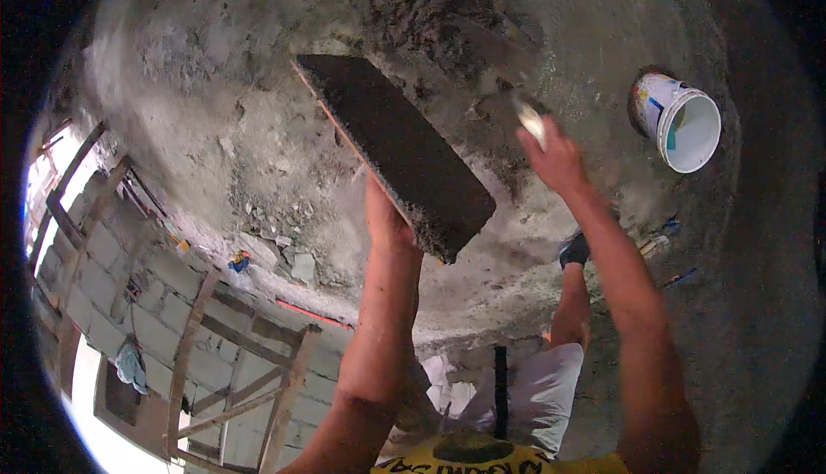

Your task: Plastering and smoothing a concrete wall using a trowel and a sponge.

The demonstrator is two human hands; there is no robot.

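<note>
My left hand (389, 216) grips a long rectangular plastering board (342, 132) from its left side. Its fingers are mostly hidden behind the board. The board is tilted, and its wide face carries dark, grainy wet mortar (400, 151) that crumbles over the near end. To the right, apart from the board, my right hand (555, 160) is closed round the pale handle of a trowel (531, 121). Motion smears the trowel, so its blade is hard to make out. Beyond both hands, a dark heap of wet mortar (439, 27) lies on the rough floor.
A white bucket (693, 134) lies tipped at the right, its mouth toward me. Broken rubble (297, 263) is scattered at the left, near a red strip (314, 312). Wooden framing (194, 349) stands against a block wall at the lower left. My shoe (574, 250) is on the floor.
</note>
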